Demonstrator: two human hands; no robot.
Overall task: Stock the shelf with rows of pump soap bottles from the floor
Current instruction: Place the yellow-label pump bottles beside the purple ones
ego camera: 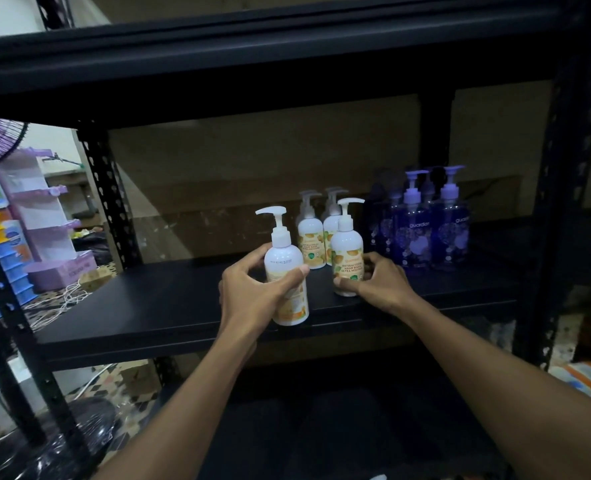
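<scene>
Placement of two white pump bottles is in hand. The first white bottle [287, 271] is gripped round its middle by the left hand [249, 292], close to the front edge of the black shelf board [148, 306]; whether its base rests on the board cannot be told. The second white bottle [346, 252], at two o'clock of the first, is clasped low down by the right hand [379, 282] and appears to stand on the board. A rear pair [310, 237] of the same bottles stands at twelve o'clock, with purple bottles [413, 233] at three o'clock of that pair.

The first bottle's plain back is turned outward, so it is best rotated until the orange-printed label faces front. It can then be set flat beside the second, in line with the rear pair, spouts matched.

The white bodies are smooth, rounded, opaque plastic with narrow shoulders and beaked pump heads, likely slippery and top-heavy. The purple ones are translucent. The board is matte.
</scene>
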